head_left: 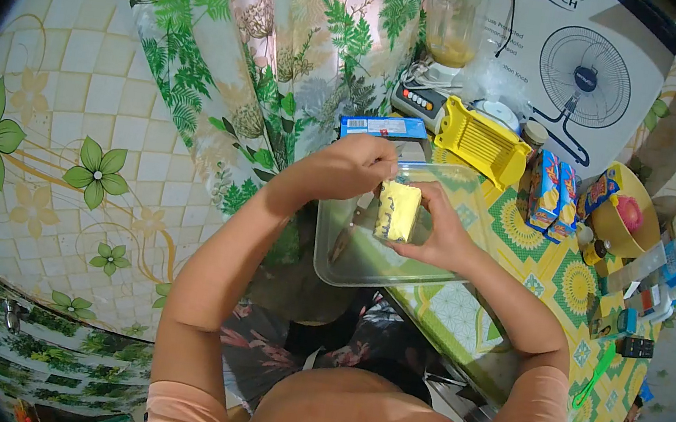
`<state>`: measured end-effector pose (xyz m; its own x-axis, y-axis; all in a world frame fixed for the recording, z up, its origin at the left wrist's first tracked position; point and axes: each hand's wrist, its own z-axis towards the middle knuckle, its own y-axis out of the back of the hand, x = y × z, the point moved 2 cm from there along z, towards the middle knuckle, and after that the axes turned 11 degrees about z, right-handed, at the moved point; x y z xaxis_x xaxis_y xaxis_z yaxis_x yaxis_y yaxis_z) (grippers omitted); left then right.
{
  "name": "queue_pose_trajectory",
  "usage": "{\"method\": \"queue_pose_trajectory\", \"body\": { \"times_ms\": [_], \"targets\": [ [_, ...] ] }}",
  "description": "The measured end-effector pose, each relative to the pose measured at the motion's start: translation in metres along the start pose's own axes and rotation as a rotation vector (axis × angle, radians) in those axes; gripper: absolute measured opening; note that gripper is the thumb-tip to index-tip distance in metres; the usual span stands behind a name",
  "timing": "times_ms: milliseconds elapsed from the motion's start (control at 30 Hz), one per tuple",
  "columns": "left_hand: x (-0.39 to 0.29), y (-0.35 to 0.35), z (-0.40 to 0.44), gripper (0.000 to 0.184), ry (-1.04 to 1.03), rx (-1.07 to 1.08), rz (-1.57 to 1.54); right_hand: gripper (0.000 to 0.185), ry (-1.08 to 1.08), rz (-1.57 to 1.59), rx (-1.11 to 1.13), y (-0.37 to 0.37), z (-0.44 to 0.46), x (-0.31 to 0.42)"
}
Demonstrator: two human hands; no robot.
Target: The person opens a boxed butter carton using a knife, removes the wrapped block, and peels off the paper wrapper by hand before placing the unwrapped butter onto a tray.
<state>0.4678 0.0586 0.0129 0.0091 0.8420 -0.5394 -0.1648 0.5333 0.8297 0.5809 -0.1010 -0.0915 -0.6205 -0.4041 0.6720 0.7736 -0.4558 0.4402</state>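
My right hand (443, 233) is wrapped round a yellow foil-wrapped block (400, 215) with dark print along one side. It holds the block upright above a clear plastic tub (453, 279). Just over the block's top edge, my left hand (357, 165) is closed in a pinch. What lies between its fingertips is too small to make out. The tub sits under both hands, partly over the table's near edge.
Behind the tub lie a blue box (383, 126) and a yellow slotted plastic rack (483, 143). A blender (454, 26) and a large fan carton (585, 81) stand farther back. Blue-and-orange boxes (556, 195) and a yellow bowl (640, 235) are to the right. A patterned curtain (264, 56) hangs at left.
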Motion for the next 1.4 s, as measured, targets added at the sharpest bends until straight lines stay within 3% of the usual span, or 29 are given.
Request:
{"method": "queue_pose_trajectory", "body": {
  "times_ms": [100,300,400,500,633,733,833,867,1133,1400],
  "targets": [
    [0.004,-0.002,0.001,0.024,-0.012,-0.018,-0.031,0.082,0.000,-0.020,-0.006,0.001,-0.001,-0.003],
    [0.014,-0.008,0.002,0.036,0.153,-0.053,-0.661,0.087,-0.087,0.040,-0.125,-0.002,-0.003,-0.011],
    [0.009,-0.021,-0.009,0.060,0.026,0.006,-0.553,0.090,-0.137,0.017,-0.212,-0.001,-0.002,-0.015],
    [0.001,-0.046,-0.013,0.081,0.109,-0.004,-0.412,0.093,-0.119,-0.040,-0.202,0.004,-0.001,-0.015],
    [-0.001,-0.054,-0.013,0.078,0.057,-0.215,-0.132,0.091,-0.179,-0.053,-0.016,0.023,0.004,0.000],
    [0.006,-0.058,-0.015,0.069,0.032,-0.255,-0.114,0.072,-0.182,0.052,-0.080,0.036,0.006,-0.004],
    [0.004,-0.051,-0.015,0.066,-0.024,-0.119,-0.148,0.051,-0.299,0.398,-0.215,0.043,0.014,0.002],
    [0.004,-0.051,-0.015,0.066,-0.035,-0.110,-0.170,0.037,-0.261,0.292,-0.215,0.047,0.016,0.011],
    [-0.001,-0.053,-0.014,0.065,-0.110,-0.071,-0.243,0.027,-0.401,0.243,-0.209,0.061,0.018,0.041],
    [-0.004,-0.055,-0.020,0.064,-0.115,-0.095,-0.139,0.025,-0.386,0.292,-0.187,0.055,0.015,0.028]
  ]
}}
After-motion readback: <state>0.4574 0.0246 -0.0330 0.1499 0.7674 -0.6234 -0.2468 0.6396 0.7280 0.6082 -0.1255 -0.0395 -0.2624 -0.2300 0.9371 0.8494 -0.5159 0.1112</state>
